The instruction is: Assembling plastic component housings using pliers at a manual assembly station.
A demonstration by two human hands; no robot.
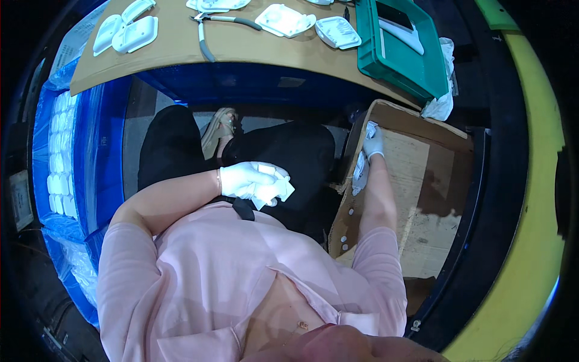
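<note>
Just off centre at nine o'clock, the left hand (244, 180) has fingers clamped on white pieces (281, 189); a slackening grip might spill them. Two o'clock: right hand (374, 145) inside the cardboard box (429, 123), finger state unclear, crumpled cloth (359, 175) risking a snag.

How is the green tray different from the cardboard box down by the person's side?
Colour: the tray is green, while the cardboard box is brown.
Place: the tray sits at the right end of the tabletop; the box stands lower, beside the person's legs.
Use: the tray holds a dark flat object, while the gloved right hand is at the box's left side.
Both are open-topped.
</note>
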